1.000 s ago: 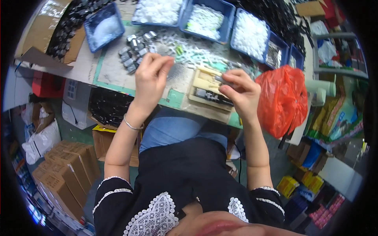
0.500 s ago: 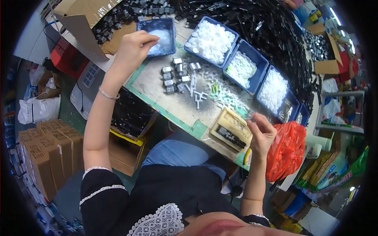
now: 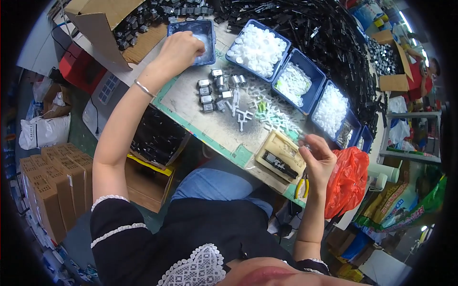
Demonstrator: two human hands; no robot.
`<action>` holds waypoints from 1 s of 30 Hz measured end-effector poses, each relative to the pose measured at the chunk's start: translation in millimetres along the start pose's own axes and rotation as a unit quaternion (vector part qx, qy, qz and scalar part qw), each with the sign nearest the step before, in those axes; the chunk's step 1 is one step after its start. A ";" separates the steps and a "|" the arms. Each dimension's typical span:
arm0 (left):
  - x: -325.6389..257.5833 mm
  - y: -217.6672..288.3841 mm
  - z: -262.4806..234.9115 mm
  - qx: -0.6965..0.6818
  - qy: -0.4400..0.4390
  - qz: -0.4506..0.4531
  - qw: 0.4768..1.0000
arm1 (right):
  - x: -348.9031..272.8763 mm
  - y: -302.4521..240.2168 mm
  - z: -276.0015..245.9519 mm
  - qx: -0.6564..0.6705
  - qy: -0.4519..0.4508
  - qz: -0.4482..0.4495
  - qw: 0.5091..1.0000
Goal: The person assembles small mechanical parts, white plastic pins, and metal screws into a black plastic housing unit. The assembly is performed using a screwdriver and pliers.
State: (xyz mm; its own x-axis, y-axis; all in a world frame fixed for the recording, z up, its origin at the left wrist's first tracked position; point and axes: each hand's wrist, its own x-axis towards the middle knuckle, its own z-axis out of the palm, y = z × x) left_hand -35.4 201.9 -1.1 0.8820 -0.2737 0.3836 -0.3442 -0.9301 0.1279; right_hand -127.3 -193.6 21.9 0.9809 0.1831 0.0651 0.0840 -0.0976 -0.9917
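Left hand (image 3: 179, 47) reaching into blue bin (image 3: 181, 27) at table edge, grip unclear, right hand (image 3: 318, 159) pinching small part.

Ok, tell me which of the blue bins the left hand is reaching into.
The far-left blue bin, beside the cardboard box. The left hand rests over its near edge; it looks nearly empty, while the other bins hold white parts.

Red bag (image 3: 347, 178) hangs off the bench edge, yellow-handled pliers (image 3: 301, 186) just beside it. Brown cartons (image 3: 50, 186) stack on the floor at left, a white sack (image 3: 44, 132) beyond them, black parts (image 3: 310, 28) heaped behind the bins.
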 end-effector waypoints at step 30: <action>-44.3 213.9 -4.5 -0.766 -0.164 -0.273 0.559 | -43.2 -14.5 11.9 0.005 -0.001 -0.003 1.000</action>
State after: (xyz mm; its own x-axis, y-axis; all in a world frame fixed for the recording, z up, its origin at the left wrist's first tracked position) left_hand -149.6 16.2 13.4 0.9149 -0.3161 -0.2509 0.3548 0.3338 0.8733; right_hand -173.0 -188.5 32.1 0.9800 0.1860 0.0705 0.0877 -0.0860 -0.9924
